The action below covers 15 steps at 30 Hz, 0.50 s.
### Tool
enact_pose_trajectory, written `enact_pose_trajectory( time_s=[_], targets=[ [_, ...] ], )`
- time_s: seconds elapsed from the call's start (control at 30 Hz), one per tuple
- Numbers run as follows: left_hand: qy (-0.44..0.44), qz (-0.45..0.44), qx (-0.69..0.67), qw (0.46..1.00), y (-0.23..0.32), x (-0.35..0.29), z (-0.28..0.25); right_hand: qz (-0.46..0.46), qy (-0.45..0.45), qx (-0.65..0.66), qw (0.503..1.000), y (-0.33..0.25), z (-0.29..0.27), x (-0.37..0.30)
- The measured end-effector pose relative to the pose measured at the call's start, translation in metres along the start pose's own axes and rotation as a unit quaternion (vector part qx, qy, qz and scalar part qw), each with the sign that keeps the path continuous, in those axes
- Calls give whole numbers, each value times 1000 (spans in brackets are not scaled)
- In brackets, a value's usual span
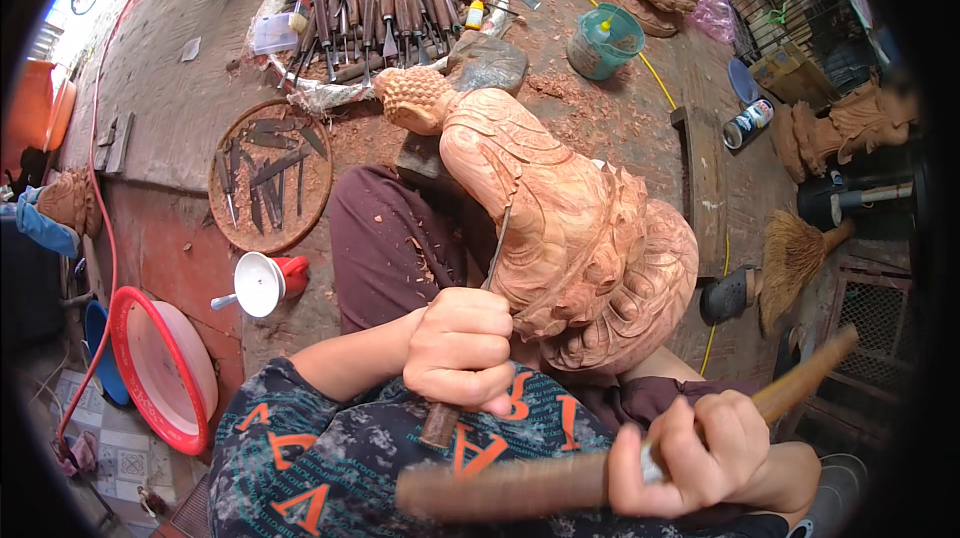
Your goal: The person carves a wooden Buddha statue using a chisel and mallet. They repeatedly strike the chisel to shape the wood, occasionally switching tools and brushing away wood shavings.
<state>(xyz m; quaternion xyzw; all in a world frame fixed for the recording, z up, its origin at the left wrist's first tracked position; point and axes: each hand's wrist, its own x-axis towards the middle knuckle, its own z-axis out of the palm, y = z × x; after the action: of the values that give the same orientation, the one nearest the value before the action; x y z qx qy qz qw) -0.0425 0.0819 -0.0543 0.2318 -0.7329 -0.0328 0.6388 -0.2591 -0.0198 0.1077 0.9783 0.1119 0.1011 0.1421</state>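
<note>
Wooden mallet (pixel 505 488), blurred, gripped in our right hand (pixel 700 453); our left hand (pixel 460 348), apart from it, closed round chisel (pixel 440 426), blade (pixel 502 238) at carved figure (pixel 560 218) lying against our legs (pixel 375 248). Step seems chiselling; next strike calls for steady blade angle.

We see the wooden mallet (pixel 500 490) only as a blur; our left hand (pixel 460 348) hides part of the chisel handle (pixel 440 426).

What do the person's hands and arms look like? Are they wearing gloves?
No gloves! The left hand and right hand are bare, with no watch or bracelet showing. The left sleeve is short and dark, part of a speckled shirt with orange and teal lettering.
</note>
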Motion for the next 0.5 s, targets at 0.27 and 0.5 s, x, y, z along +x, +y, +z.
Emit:
enact_pose_trajectory(
  time_s=[0.27,0.5],
  targets=[
    [57,2,28,998,0,2,15,28,-32,2,999,3,-3,-8],
    [91,20,31,995,-4,4,20,43,-26,46,998,5,-2,-12]
  ],
)
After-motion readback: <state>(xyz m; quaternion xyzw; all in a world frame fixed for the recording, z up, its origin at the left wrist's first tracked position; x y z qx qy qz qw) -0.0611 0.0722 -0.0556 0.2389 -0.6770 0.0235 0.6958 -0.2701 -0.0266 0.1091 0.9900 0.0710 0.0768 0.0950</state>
